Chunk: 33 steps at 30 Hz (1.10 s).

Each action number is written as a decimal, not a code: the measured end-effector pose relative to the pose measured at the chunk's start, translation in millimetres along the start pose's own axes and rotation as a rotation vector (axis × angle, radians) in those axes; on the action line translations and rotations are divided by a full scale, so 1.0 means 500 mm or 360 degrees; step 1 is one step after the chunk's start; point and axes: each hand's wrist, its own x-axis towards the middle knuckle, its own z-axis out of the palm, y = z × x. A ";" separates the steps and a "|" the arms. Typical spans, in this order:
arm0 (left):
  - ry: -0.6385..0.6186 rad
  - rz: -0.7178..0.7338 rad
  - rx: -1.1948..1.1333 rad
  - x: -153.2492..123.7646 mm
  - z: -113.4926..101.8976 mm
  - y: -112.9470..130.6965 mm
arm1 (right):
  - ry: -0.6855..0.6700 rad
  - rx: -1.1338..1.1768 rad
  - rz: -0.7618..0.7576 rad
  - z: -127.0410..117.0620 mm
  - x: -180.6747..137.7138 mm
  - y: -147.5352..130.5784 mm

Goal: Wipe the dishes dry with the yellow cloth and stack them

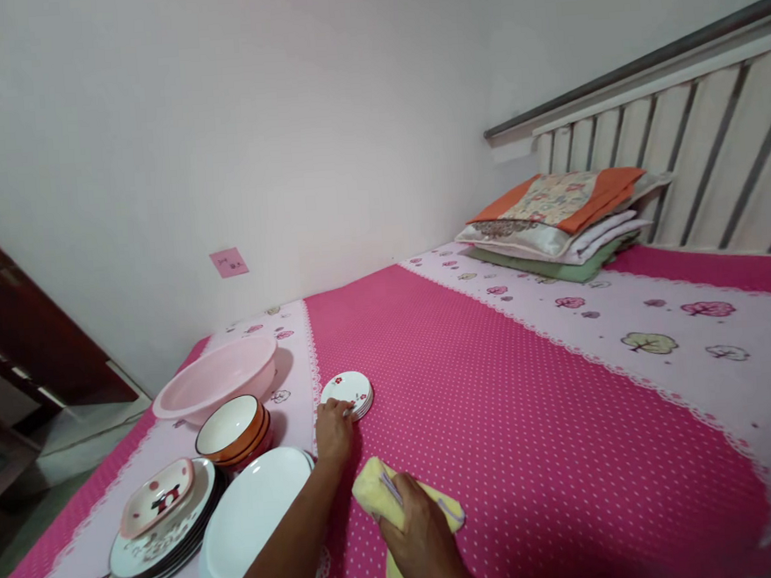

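My left hand reaches forward to a short stack of small white plates with red flowers. Its fingers are closed at the near left edge of the top plate; the thumb is partly hidden. My right hand is wrapped round a folded yellow cloth with a pale purple edge, held low over the pink dotted bedspread. To the left of my left forearm lie large white plates, partly covered by the arm.
Orange-brown bowls stand stacked beside a pink basin. A patterned square dish sits on stacked dark-edged plates. Folded bedding lies at the far right, near a white headboard. A wall borders the bed.
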 end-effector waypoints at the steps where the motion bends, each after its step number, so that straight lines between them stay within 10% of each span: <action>1: -0.0006 0.0016 0.0034 0.002 0.002 0.000 | -0.0004 0.0005 0.0000 0.000 0.001 -0.001; 20: -0.0301 0.0158 0.0448 0.021 -0.051 0.028 | -0.0038 -0.0005 0.0025 -0.005 0.004 -0.004; 33: -0.0655 -0.0127 0.0382 0.203 -0.017 0.018 | -0.0118 -0.0047 0.0099 -0.002 0.005 0.004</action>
